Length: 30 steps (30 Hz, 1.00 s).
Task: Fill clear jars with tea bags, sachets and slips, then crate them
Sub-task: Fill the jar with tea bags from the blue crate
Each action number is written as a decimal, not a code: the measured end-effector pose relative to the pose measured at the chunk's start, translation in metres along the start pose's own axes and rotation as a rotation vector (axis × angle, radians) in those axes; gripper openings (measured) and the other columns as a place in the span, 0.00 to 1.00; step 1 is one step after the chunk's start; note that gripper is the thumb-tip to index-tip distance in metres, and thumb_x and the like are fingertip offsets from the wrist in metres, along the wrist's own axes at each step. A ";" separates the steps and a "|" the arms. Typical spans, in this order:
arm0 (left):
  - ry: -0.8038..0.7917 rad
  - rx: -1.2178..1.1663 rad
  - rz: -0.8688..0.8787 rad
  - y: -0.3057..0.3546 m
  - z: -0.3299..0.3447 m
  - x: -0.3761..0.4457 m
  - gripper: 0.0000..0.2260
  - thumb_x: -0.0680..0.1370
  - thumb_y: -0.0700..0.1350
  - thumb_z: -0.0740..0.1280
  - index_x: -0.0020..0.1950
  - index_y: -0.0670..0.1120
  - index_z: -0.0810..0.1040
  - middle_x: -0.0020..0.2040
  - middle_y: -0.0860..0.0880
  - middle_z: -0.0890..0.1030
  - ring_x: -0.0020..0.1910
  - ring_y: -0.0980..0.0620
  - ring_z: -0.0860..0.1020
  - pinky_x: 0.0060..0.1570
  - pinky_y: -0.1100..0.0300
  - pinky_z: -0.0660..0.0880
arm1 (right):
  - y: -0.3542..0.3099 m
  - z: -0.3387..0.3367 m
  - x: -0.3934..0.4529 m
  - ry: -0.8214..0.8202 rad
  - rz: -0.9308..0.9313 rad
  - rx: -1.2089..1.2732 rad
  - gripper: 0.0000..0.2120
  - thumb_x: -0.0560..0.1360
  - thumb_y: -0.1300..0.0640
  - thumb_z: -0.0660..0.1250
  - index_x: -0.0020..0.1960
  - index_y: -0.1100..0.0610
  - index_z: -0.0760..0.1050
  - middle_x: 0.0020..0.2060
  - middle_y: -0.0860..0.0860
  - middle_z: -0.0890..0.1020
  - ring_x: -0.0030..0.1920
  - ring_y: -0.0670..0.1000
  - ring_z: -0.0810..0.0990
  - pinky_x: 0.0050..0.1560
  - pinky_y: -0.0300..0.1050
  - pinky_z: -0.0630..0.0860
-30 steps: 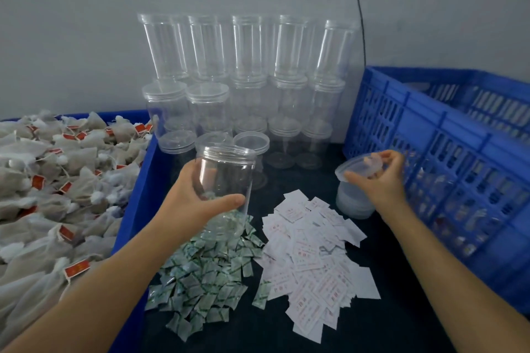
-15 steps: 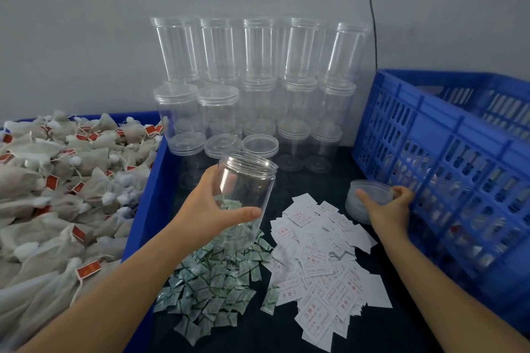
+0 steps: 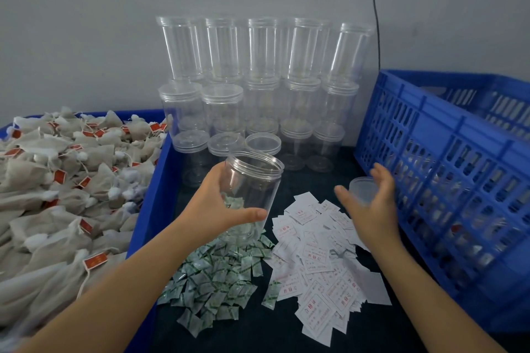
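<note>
Clear plastic jar (image 3: 252, 189) is sitting in my left hand (image 3: 218, 209), fingers and thumb wrapped round its wall, mouth tilted up and open so it is ready for filling, just above the green sachets (image 3: 218, 275). My right hand (image 3: 370, 209) is hovering empty with fingers spread over the slips (image 3: 321, 261), beside the stacked lids (image 3: 362, 189), while tea bags (image 3: 57, 180) are waiting left and the blue crate (image 3: 447, 180) right.
</note>
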<state>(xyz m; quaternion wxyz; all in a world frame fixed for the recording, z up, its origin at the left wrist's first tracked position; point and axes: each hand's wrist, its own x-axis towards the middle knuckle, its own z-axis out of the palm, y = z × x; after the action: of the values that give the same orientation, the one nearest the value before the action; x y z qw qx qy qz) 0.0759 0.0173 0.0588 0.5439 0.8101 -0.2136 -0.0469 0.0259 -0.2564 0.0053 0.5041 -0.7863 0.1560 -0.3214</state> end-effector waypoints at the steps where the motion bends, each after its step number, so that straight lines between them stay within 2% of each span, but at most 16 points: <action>1: -0.006 0.000 0.002 0.000 0.001 0.000 0.48 0.50 0.65 0.79 0.66 0.62 0.60 0.61 0.64 0.70 0.60 0.64 0.70 0.56 0.67 0.68 | -0.014 0.007 -0.012 -0.139 -0.007 0.059 0.46 0.66 0.37 0.73 0.77 0.44 0.55 0.72 0.43 0.64 0.70 0.46 0.65 0.65 0.43 0.62; 3: -0.017 -0.008 -0.001 0.001 0.002 -0.001 0.47 0.49 0.65 0.80 0.63 0.63 0.62 0.61 0.64 0.72 0.61 0.64 0.72 0.58 0.65 0.69 | -0.038 0.023 -0.032 -0.428 -0.010 0.160 0.49 0.61 0.30 0.72 0.75 0.36 0.51 0.71 0.39 0.64 0.70 0.41 0.65 0.65 0.37 0.64; 5: -0.041 -0.020 0.009 0.004 0.003 -0.005 0.43 0.51 0.61 0.81 0.60 0.66 0.62 0.58 0.67 0.74 0.60 0.67 0.73 0.56 0.69 0.71 | -0.054 0.041 -0.047 -0.602 -0.004 0.245 0.50 0.60 0.28 0.75 0.73 0.34 0.52 0.71 0.36 0.67 0.69 0.37 0.68 0.64 0.33 0.66; 7: -0.072 0.019 0.044 0.008 0.004 -0.011 0.41 0.56 0.56 0.82 0.61 0.64 0.62 0.59 0.67 0.73 0.60 0.70 0.72 0.53 0.72 0.72 | -0.064 0.055 -0.053 -0.699 0.013 0.351 0.44 0.61 0.35 0.77 0.70 0.35 0.58 0.64 0.28 0.73 0.64 0.31 0.73 0.58 0.30 0.73; 8: -0.077 0.056 0.056 0.009 0.002 -0.015 0.42 0.58 0.53 0.82 0.64 0.61 0.61 0.61 0.65 0.71 0.61 0.68 0.72 0.54 0.70 0.73 | -0.068 0.064 -0.055 -0.738 0.025 0.410 0.40 0.63 0.42 0.79 0.68 0.37 0.61 0.61 0.29 0.76 0.62 0.31 0.75 0.54 0.30 0.75; 10: -0.099 0.099 0.062 0.012 0.002 -0.017 0.44 0.59 0.49 0.82 0.67 0.55 0.60 0.65 0.58 0.67 0.63 0.64 0.71 0.58 0.64 0.74 | -0.068 0.072 -0.056 -0.758 0.075 0.499 0.39 0.67 0.53 0.81 0.68 0.42 0.62 0.65 0.40 0.77 0.63 0.38 0.78 0.53 0.35 0.79; 11: -0.098 0.107 0.042 0.012 -0.003 -0.019 0.45 0.59 0.48 0.82 0.67 0.55 0.59 0.66 0.56 0.66 0.64 0.62 0.70 0.60 0.62 0.74 | -0.070 0.076 -0.057 -0.768 0.086 0.521 0.40 0.66 0.54 0.81 0.69 0.42 0.61 0.66 0.46 0.76 0.64 0.43 0.78 0.55 0.39 0.80; 13: -0.128 0.134 -0.005 0.015 -0.013 -0.024 0.46 0.60 0.48 0.82 0.69 0.56 0.56 0.67 0.55 0.64 0.65 0.61 0.68 0.63 0.60 0.72 | -0.071 0.084 -0.058 -0.766 0.066 0.529 0.40 0.62 0.53 0.76 0.70 0.42 0.61 0.66 0.50 0.77 0.65 0.49 0.78 0.60 0.46 0.79; 15: -0.180 0.229 -0.030 0.017 -0.027 -0.029 0.46 0.63 0.49 0.81 0.70 0.58 0.54 0.68 0.55 0.61 0.66 0.58 0.66 0.65 0.60 0.68 | -0.071 0.093 -0.063 -0.753 0.039 0.533 0.40 0.61 0.53 0.77 0.69 0.40 0.63 0.65 0.49 0.78 0.64 0.50 0.79 0.61 0.48 0.78; 18: -0.218 0.472 -0.030 0.018 -0.052 -0.034 0.43 0.68 0.49 0.77 0.74 0.54 0.54 0.69 0.54 0.61 0.67 0.56 0.64 0.66 0.61 0.65 | -0.066 0.105 -0.075 -0.723 0.029 0.527 0.42 0.60 0.47 0.84 0.68 0.38 0.64 0.61 0.42 0.79 0.61 0.45 0.80 0.53 0.39 0.80; 20: -0.224 0.587 -0.059 0.018 -0.070 -0.035 0.41 0.72 0.46 0.74 0.77 0.51 0.52 0.74 0.53 0.59 0.71 0.54 0.61 0.67 0.63 0.62 | -0.059 0.111 -0.086 -0.729 0.024 0.491 0.43 0.56 0.40 0.83 0.66 0.31 0.64 0.61 0.41 0.79 0.60 0.41 0.80 0.50 0.35 0.79; 23: -0.113 0.688 -0.099 0.014 -0.096 -0.033 0.34 0.75 0.39 0.68 0.77 0.50 0.57 0.74 0.50 0.61 0.71 0.53 0.62 0.61 0.66 0.60 | -0.048 0.119 -0.103 -0.737 0.011 0.419 0.42 0.53 0.37 0.82 0.59 0.19 0.63 0.61 0.42 0.77 0.58 0.38 0.79 0.49 0.31 0.78; 27: 0.165 0.963 -0.161 -0.006 -0.122 -0.024 0.28 0.75 0.37 0.67 0.74 0.50 0.64 0.73 0.48 0.64 0.70 0.48 0.65 0.66 0.54 0.65 | -0.041 0.127 -0.116 -0.763 -0.011 0.362 0.46 0.50 0.36 0.83 0.60 0.17 0.61 0.63 0.41 0.74 0.59 0.41 0.79 0.52 0.35 0.79; 30: 0.217 1.155 -0.268 -0.029 -0.134 -0.020 0.29 0.74 0.39 0.69 0.74 0.49 0.64 0.73 0.46 0.63 0.69 0.45 0.67 0.66 0.52 0.68 | -0.039 0.131 -0.119 -0.755 -0.026 0.358 0.48 0.50 0.33 0.83 0.61 0.16 0.59 0.63 0.40 0.73 0.58 0.37 0.78 0.51 0.33 0.78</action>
<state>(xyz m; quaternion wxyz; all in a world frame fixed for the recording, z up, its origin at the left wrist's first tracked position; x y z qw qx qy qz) 0.1074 0.1495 0.0839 0.0239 0.9946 -0.0440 0.0914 0.0212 -0.0803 -0.0383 0.6505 -0.7508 -0.1081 -0.0390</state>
